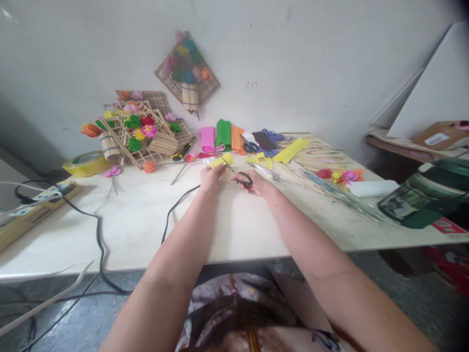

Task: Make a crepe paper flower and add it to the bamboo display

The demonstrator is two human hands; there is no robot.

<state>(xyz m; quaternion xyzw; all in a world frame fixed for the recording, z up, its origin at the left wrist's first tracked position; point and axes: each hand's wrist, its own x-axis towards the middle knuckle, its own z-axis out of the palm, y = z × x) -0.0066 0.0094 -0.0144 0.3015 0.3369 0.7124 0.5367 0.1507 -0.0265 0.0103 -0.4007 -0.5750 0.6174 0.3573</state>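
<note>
Over the middle of the white table, my left hand [212, 175] is closed on a piece of yellow crepe paper [226, 160]. In my right hand [259, 184] is a pair of scissors [245, 181] with black handles, my fingers through the loops. The blades point up and left and meet the yellow paper; whether they are parted I cannot tell. Beyond my hands lie folded rolls of pink paper [207, 139], green paper [223, 135] and orange paper [237, 140]. Yellow strips [291, 150] rest to the right.
Flower-decorated stick frames [146, 132] are piled at the back left, near yellow tape [86, 164] and a power strip [40, 208]. Thin sticks [318, 154], wires [337, 193] and a green jar [421, 195] occupy the right. A black cable [172, 215] runs beside my left forearm.
</note>
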